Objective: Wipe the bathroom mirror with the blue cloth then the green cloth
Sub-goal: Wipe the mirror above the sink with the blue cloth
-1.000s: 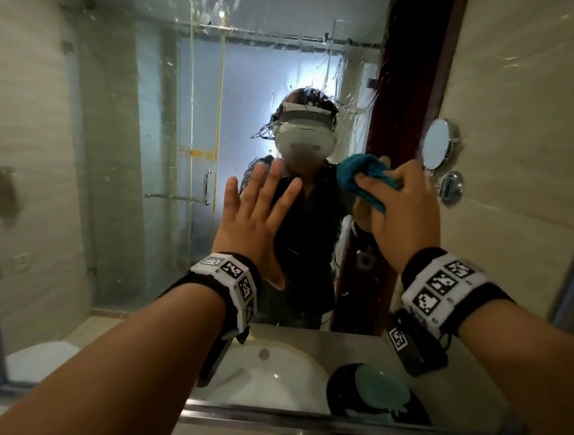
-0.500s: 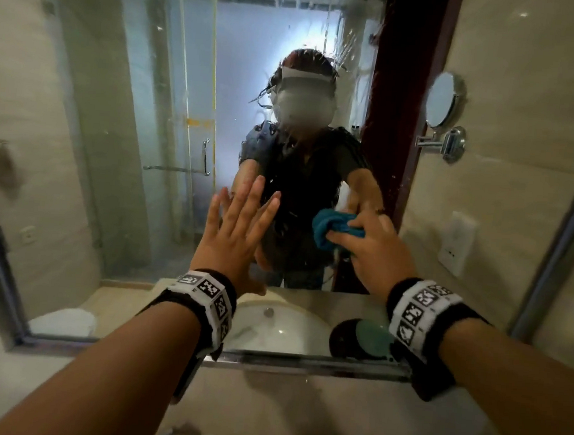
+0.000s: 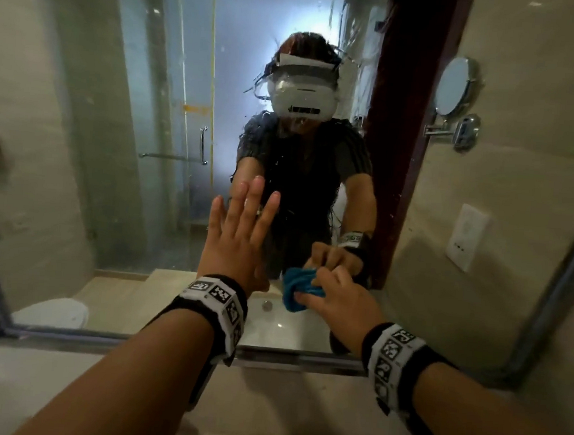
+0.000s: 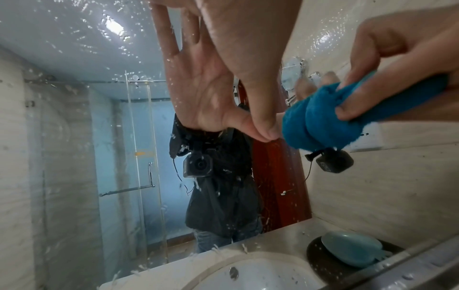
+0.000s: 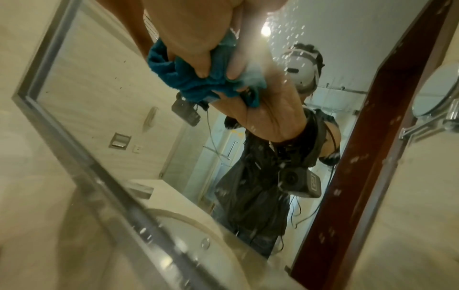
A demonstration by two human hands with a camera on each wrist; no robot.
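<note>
Nearest, both wrists wear black-and-white coded bands; no readable writing on them. The right hand (image 3: 337,298) grips the bunched blue cloth (image 3: 298,292) against the lower part of the mirror (image 3: 111,169). Beside it, the left hand (image 3: 237,237) lies flat on the glass, fingers straight. Droplets speckle the mirror.

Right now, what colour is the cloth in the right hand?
Blue, a deep teal-blue terry cloth, bunched in the right hand; the left wrist view shows it best.
</note>
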